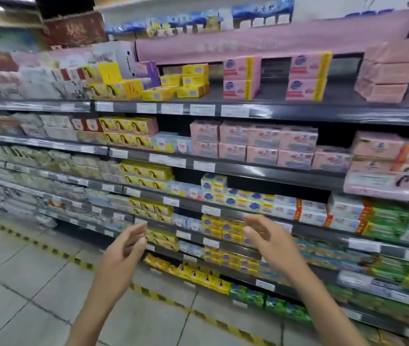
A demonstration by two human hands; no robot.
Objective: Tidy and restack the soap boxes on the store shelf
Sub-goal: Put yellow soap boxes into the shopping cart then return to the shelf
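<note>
Both hands are empty. The left hand (127, 250) and right hand (264, 237) are held up in front of the shelf (323, 117), well apart, palms turned toward each other, fingers loosely curved, nothing gripped. This is judged a pre-grasp pose, with the gap between the palms set for a box or short stack to be taken by its ends.

Soap boxes are stocked on every tier.
- Nearest are the yellow-and-purple boxes (219, 229), just beyond the right hand's fingertips. No contact is seen.
- Yellow portrait boxes (163, 238) are set just past the left hand's fingertips.
- Well above both hands, loose yellow boxes (186, 83) are piled in uneven steps, some skewed. They are judged the likeliest restack candidate.
- Up and right of the right hand, pink boxes (242, 77) are stacked two high with dark gaps between the columns. Stock there is probably depleted or pushed back.
- Above the right hand on the mid tier, pink packs (253, 143) are squared with faces forward, presumably so fronts can be read against the price tags (202, 109) on the rail.

The step is judged as approach and selection, with no box touched yet. The targeted row cannot be told, and detail is lost to blur.

For the next move, even pressure is needed on both ends of a stack so that middle boxes are not dropped. The risk is that neighbouring boxes get knocked off the front edge onto the tiled floor (23, 283) below the left hand.
</note>
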